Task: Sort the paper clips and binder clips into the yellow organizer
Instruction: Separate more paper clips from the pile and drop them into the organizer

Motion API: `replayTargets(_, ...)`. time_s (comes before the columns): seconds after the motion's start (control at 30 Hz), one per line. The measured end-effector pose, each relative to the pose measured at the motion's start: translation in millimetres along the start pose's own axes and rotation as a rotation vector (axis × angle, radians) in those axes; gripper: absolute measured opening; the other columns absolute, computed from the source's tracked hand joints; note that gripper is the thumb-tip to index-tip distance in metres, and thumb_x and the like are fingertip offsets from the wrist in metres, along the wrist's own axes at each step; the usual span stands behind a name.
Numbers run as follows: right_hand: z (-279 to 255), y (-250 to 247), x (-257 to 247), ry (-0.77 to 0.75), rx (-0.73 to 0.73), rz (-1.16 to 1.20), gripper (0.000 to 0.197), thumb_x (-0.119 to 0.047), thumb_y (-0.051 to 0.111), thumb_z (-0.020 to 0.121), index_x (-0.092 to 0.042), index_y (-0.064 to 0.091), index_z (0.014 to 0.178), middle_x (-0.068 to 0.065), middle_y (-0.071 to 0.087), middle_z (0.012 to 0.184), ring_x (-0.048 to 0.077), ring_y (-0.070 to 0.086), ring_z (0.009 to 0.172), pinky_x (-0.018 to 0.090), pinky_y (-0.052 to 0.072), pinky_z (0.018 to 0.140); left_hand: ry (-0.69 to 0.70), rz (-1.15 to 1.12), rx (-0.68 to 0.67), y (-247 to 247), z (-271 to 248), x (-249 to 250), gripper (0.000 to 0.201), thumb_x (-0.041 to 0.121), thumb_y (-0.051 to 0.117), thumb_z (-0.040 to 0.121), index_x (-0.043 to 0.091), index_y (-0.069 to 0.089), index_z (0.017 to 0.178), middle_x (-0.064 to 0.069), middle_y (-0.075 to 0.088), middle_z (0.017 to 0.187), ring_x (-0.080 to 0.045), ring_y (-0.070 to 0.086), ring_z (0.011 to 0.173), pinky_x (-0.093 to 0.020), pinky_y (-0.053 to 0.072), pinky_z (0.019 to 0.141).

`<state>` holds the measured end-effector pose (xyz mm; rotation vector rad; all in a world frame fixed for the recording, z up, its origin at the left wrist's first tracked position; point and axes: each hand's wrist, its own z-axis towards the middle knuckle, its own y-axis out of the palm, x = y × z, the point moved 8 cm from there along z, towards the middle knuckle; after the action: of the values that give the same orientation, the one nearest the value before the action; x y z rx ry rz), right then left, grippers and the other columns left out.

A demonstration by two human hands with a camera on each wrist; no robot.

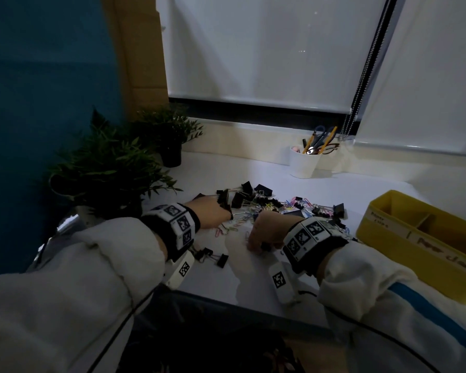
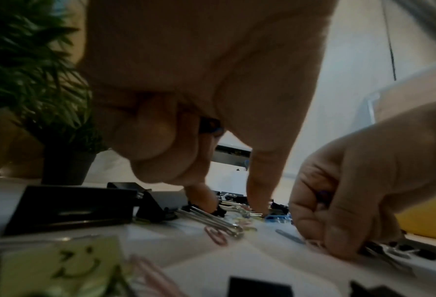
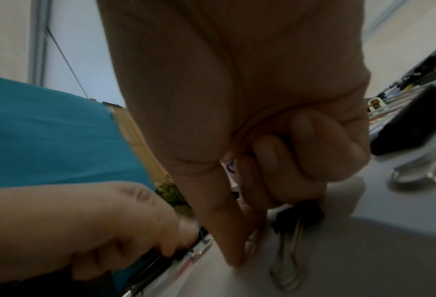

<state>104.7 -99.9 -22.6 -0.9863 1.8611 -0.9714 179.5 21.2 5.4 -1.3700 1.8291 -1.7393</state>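
Note:
A mixed pile of black binder clips and coloured paper clips (image 1: 280, 207) lies mid-table. My left hand (image 1: 223, 208) is at the pile's left edge and grips black binder clips (image 1: 224, 199). In the left wrist view its index finger and thumb (image 2: 230, 203) reach down into the clips while the other fingers stay curled. My right hand (image 1: 256, 246) is nearer to me, with its fingers curled round a small black binder clip (image 3: 300, 215) and its thumb and forefinger tips (image 3: 244, 247) on the table. The yellow organizer (image 1: 388, 230) stands to the right.
Two dark potted plants (image 1: 105, 168) crowd the left side. A white cup of scissors and pens (image 1: 306, 162) stands at the back. Loose binder clips (image 1: 213, 257) lie under my left wrist, and pink paper clips (image 1: 221, 232) between the hands. A smiley note (image 2: 66, 267) lies nearby.

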Motion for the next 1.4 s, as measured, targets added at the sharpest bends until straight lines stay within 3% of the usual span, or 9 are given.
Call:
replayTargets(0.13, -5, -4, 6, 0.031, -0.023, 0.197, 0.022, -0.022, 0.068, 0.084, -0.011, 0.058, 0.067, 0.0, 0.054, 0.051, 0.014, 0.048, 0.042, 0.02, 0.039, 0.042, -0.015, 0.277, 0.055, 2, 1, -1, 0.049, 0.055, 0.078, 0.071, 0.018, 0.048, 0.061, 0.002, 0.048, 0.061, -0.012, 0.045, 0.056, -0.025, 0.037, 0.05)
replayTargets(0.27, 2, 3, 16, 0.061, -0.075, 1.034, 0.019, -0.009, 0.047, 0.082, -0.017, 0.038, 0.068, 0.003, 0.044, 0.056, 0.016, 0.034, 0.042, 0.019, 0.026, 0.042, -0.012, 0.334, 0.097, 3, 4, 5, 0.045, 0.044, 0.079, 0.075, 0.016, 0.046, 0.063, 0.001, 0.048, 0.065, -0.015, 0.052, 0.064, -0.027, 0.044, 0.061)
replayTargets(0.4, 0, -7, 15, -0.012, -0.033, 1.267, 0.02, 0.0, 0.038, 0.073, -0.019, 0.032, 0.067, 0.008, 0.043, 0.064, 0.017, 0.034, 0.047, 0.018, 0.02, 0.041, -0.065, 0.391, 0.037, 6, 3, 3, 0.031, 0.037, 0.072, 0.082, 0.008, 0.064, 0.091, -0.004, 0.058, 0.076, -0.021, 0.065, 0.084, -0.03, 0.052, 0.068)
replayTargets(0.53, 1, -10, 15, -0.015, 0.079, 1.082, 0.023, 0.004, 0.046, 0.071, -0.014, 0.037, 0.06, 0.007, 0.04, 0.061, 0.015, 0.032, 0.045, 0.016, 0.022, 0.04, -0.1, 0.343, -0.019, 11, 3, -3, 0.025, 0.036, 0.066, 0.088, 0.014, 0.055, 0.082, 0.001, 0.048, 0.07, -0.012, 0.047, 0.06, -0.021, 0.038, 0.048)
replayTargets(0.8, 5, -12, -10, -0.001, 0.208, -0.055, 0.052, -0.042, 0.081, 0.075, -0.01, 0.043, 0.058, 0.001, 0.045, 0.06, 0.016, 0.048, 0.058, 0.025, 0.038, 0.051, -0.057, 0.437, -0.112, 17, -8, 4, 0.028, 0.035, 0.045, 0.098, 0.011, 0.058, 0.106, 0.002, 0.048, 0.078, -0.014, 0.049, 0.073, -0.025, 0.032, 0.053)
replayTargets(0.9, 10, -11, -17, 0.002, 0.211, -0.112, 0.047, -0.036, 0.078, 0.078, -0.006, 0.045, 0.065, 0.004, 0.048, 0.07, 0.021, 0.053, 0.077, 0.027, 0.042, 0.064, -0.047, 0.425, -0.106, 18, -11, 8, 0.025, 0.026, 0.04, 0.101, 0.009, 0.055, 0.091, 0.0, 0.048, 0.077, -0.013, 0.045, 0.066, -0.026, 0.036, 0.059)
replayTargets(1.03, 13, -5, -11, 0.026, 0.123, -0.025, 0.038, -0.026, 0.075, 0.08, -0.009, 0.048, 0.061, 0.003, 0.053, 0.061, 0.021, 0.056, 0.064, 0.023, 0.041, 0.048, 0.019, 0.207, -0.096, 20, -4, 8, 0.021, 0.012, 0.043, 0.1, 0.001, 0.058, 0.11, -0.013, 0.058, 0.109, -0.027, 0.058, 0.095, -0.034, 0.046, 0.079)
replayTargets(1.2, 12, -1, 0, 0.024, 0.059, 0.11, 0.028, -0.027, 0.072, 0.083, -0.011, 0.057, 0.066, 0.003, 0.057, 0.062, 0.014, 0.053, 0.051, 0.02, 0.042, 0.048, -0.118, -0.719, -0.028, 12, 5, -7, 0.02, 0.015, 0.038, 0.1, 0.002, 0.051, 0.094, -0.008, 0.058, 0.067, -0.012, 0.037, 0.043, -0.02, 0.03, 0.038)
replayTargets(1.4, 10, -3, -3, 0.025, 0.118, 0.107, 0.037, -0.028, 0.082, 0.076, 0.002, 0.073, 0.095, 0.009, 0.064, 0.076, 0.019, 0.06, 0.06, 0.024, 0.047, 0.054, -0.003, -0.439, 0.071, -3, 12, 0, 0.021, -0.002, 0.04, 0.094, 0.011, 0.057, 0.099, -0.012, 0.065, 0.087, -0.018, 0.052, 0.064, -0.029, 0.044, 0.058)
